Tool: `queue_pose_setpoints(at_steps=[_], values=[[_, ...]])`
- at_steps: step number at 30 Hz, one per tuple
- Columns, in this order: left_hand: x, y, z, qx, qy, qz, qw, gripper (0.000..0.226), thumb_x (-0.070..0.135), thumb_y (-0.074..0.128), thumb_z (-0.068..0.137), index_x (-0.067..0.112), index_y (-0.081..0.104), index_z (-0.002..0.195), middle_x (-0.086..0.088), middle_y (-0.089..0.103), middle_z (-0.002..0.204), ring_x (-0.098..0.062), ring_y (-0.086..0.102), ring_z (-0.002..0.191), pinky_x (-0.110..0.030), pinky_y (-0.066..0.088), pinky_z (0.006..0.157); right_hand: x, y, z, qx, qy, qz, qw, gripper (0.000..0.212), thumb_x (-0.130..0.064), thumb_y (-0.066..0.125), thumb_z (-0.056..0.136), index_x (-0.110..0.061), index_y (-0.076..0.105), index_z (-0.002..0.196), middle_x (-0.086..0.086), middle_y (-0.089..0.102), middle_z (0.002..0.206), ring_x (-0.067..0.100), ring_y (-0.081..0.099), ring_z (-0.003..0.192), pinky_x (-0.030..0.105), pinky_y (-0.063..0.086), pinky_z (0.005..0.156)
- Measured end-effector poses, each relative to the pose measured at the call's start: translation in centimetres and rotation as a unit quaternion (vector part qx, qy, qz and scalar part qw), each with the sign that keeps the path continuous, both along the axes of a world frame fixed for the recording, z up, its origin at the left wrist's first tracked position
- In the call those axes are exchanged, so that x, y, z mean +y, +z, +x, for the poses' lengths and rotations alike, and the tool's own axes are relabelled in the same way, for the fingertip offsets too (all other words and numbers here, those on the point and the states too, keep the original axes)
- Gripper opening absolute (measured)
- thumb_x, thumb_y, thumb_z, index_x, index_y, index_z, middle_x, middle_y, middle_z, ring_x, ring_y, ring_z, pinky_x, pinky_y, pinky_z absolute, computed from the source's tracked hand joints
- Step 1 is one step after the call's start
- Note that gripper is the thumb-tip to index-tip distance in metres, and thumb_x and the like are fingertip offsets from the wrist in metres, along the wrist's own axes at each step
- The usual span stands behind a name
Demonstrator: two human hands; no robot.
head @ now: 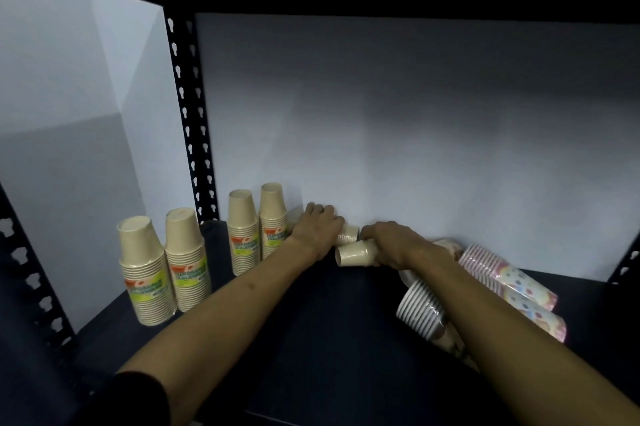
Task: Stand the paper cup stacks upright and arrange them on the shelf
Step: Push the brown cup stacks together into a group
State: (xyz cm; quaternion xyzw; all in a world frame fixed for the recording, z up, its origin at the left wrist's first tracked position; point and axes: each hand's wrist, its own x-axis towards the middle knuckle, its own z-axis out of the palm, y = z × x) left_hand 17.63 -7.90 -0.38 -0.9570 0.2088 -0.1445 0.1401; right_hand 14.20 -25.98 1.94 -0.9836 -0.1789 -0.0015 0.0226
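Our right hand (388, 244) is closed around a kraft cup stack (355, 253) lying on its side at about twelve o'clock from us, its open mouth facing nine o'clock. Our left hand (320, 226) lies over a second lying kraft stack (349, 234) just behind it; we think the fingers are curled on it, though the palm hides the grip, so we cannot tell for sure.

Moving outward to ten o'clock, four kraft stacks already stand rim-down on the dark shelf (329, 339): a back pair (257, 228) against the white wall, just beside our left hand, and a front pair (165, 264) nearer the shelf's left edge. That part looks done.

At two o'clock, the grey-striped stack (420, 311) lies partly under our right forearm, and two pink dotted stacks (512, 282) lie just beyond it. So we judge the job roughly halfway: two kraft stacks in hand, three patterned ones untouched.

Every stack appears wrapped in clear film, holding only nested cups.
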Motion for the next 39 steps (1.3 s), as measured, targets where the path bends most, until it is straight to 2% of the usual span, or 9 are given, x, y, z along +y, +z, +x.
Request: queue_pose_setpoints(at_steps=[5, 9, 13, 16, 19, 22, 28, 33, 39], values=[[0.0, 0.7, -0.1, 0.013, -0.045, -0.033, 0.998, 0.051, 0.013, 0.067, 0.086, 0.012, 0.050, 0.134, -0.015, 0.046, 0.128, -0.036, 0.052, 0.114, -0.045, 0.037, 0.101, -3.3, 1.0, 0.0, 0.011, 0.021, 0.163, 0.986, 0.045, -0.008, 0.070, 0.084, -0.019, 0.054, 0.125, 0.004, 0.062, 0.117, 0.024, 0.060, 0.105, 0.040, 0.050, 0.093], [-1.2, 1.1, -0.5, -0.005, -0.107, -0.018, 0.994, 0.055, 0.018, 0.066, 0.087, 0.019, 0.050, 0.139, -0.013, 0.047, 0.126, -0.033, 0.045, 0.117, -0.042, 0.033, 0.098, -5.7, 1.6, 0.1, 0.002, -0.028, 0.299, 0.954, 0.041, -0.015, 0.075, 0.086, -0.017, 0.051, 0.120, 0.003, 0.061, 0.108, 0.025, 0.063, 0.098, 0.043, 0.053, 0.089], [-2.6, 1.5, -1.2, -0.054, -0.155, 0.038, 0.986, 0.049, 0.019, 0.066, 0.086, 0.020, 0.055, 0.134, -0.011, 0.054, 0.121, -0.031, 0.047, 0.114, -0.041, 0.031, 0.095, -7.1, 1.1, 0.3, 0.000, -0.071, 0.350, 0.934, 0.038, -0.023, 0.077, 0.085, -0.018, 0.051, 0.112, 0.002, 0.064, 0.103, 0.024, 0.065, 0.096, 0.043, 0.054, 0.087], [-2.9, 1.8, -1.7, -0.106, -0.201, 0.094, 0.969, 0.039, 0.018, 0.071, 0.081, 0.021, 0.065, 0.120, -0.006, 0.063, 0.108, -0.029, 0.054, 0.105, -0.040, 0.038, 0.090, -8.1, 0.6, 0.3, 0.016, -0.090, 0.393, 0.915, 0.035, -0.025, 0.080, 0.082, -0.016, 0.052, 0.102, 0.005, 0.069, 0.099, 0.024, 0.068, 0.092, 0.045, 0.056, 0.085], [-3.0, 2.0, -1.9, -0.153, -0.250, 0.131, 0.947, 0.034, 0.018, 0.079, 0.072, 0.023, 0.072, 0.105, -0.002, 0.065, 0.096, -0.025, 0.057, 0.095, -0.039, 0.041, 0.086, -8.7, 0.6, 0.0, 0.035, -0.095, 0.416, 0.904, 0.040, -0.021, 0.081, 0.081, -0.009, 0.050, 0.102, 0.008, 0.072, 0.100, 0.023, 0.070, 0.092, 0.042, 0.057, 0.083], [-3.4, 2.1, -2.7, -0.189, -0.293, 0.135, 0.927, 0.031, 0.016, 0.078, 0.072, 0.023, 0.073, 0.102, -0.001, 0.064, 0.099, -0.024, 0.058, 0.096, -0.041, 0.042, 0.091, -8.9, 0.8, -0.4, 0.054, -0.080, 0.433, 0.896, 0.043, -0.011, 0.080, 0.081, 0.000, 0.046, 0.105, 0.008, 0.072, 0.096, 0.022, 0.069, 0.088, 0.033, 0.056, 0.076], [-2.9, 2.0, -3.6, -0.227, -0.335, 0.147, 0.903, 0.031, 0.009, 0.051, 0.085, 0.017, 0.066, 0.110, -0.005, 0.060, 0.109, -0.027, 0.056, 0.099, -0.042, 0.038, 0.096, -9.0, 0.6, -0.6, 0.072, -0.064, 0.448, 0.889, 0.042, -0.004, 0.077, 0.083, 0.004, 0.045, 0.109, 0.010, 0.071, 0.095, 0.019, 0.066, 0.083, 0.027, 0.055, 0.071], [-1.5, 2.2, -3.5, -0.211, -0.350, 0.179, 0.895, 0.034, 0.011, 0.062, 0.085, 0.020, 0.063, 0.118, -0.004, 0.059, 0.114, -0.026, 0.055, 0.108, -0.043, 0.036, 0.099, -8.2, 0.5, -0.8, 0.040, -0.073, 0.419, 0.904, 0.049, -0.020, 0.084, 0.077, -0.003, 0.050, 0.109, 0.008, 0.067, 0.094, 0.016, 0.064, 0.080, 0.022, 0.049, 0.065], [-1.2, 2.1, -4.0, -0.199, -0.360, 0.215, 0.886, 0.040, 0.014, 0.070, 0.083, 0.020, 0.063, 0.122, -0.005, 0.058, 0.125, -0.026, 0.052, 0.120, -0.042, 0.027, 0.104, -7.7, 0.5, -1.3, 0.018, -0.072, 0.414, 0.907, 0.066, -0.031, 0.087, 0.073, -0.016, 0.048, 0.124, 0.001, 0.061, 0.109, 0.015, 0.064, 0.096, 0.031, 0.055, 0.080]])
